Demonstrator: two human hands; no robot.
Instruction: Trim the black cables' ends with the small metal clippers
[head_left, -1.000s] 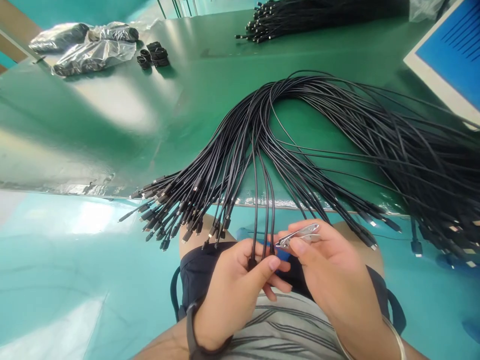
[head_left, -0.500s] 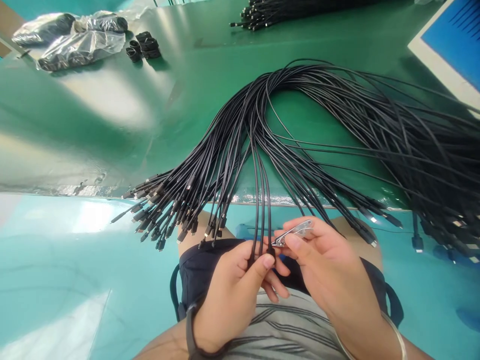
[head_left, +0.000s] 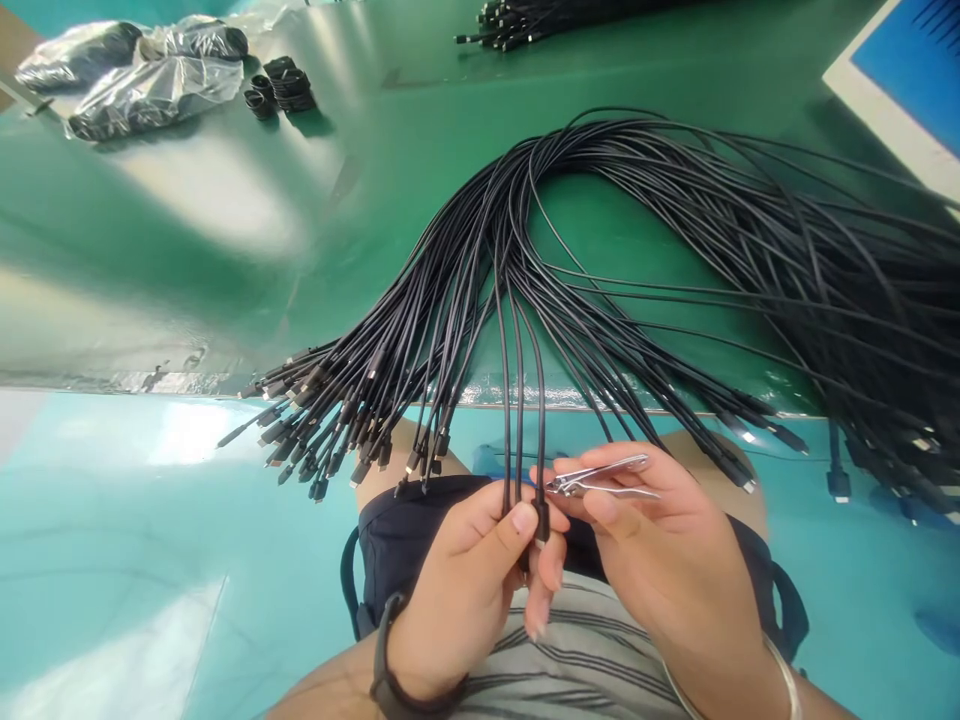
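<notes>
2 hands point(head_left: 461, 590), 1 clipper point(head_left: 600, 478), 3 bags point(head_left: 154, 95)

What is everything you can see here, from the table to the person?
Black cables: dozens, black, fanned across the table, plugs hanging past its edge.
Cable bundle: one, black, far side of the table.
Plastic-wrapped bundles: about three, clear wrap, dark contents, far left.
Small coils: several, black, beside those bundles.
Screen: one, blue with white frame, top right.
Table: one, green, ahead of the person.
Floor: teal, below the table edge.
Small metal clippers: one, silver, in the right hand.
Left hand: one, pinching a few black cables, black wristband.
Right hand: one, metal bangle.
</notes>
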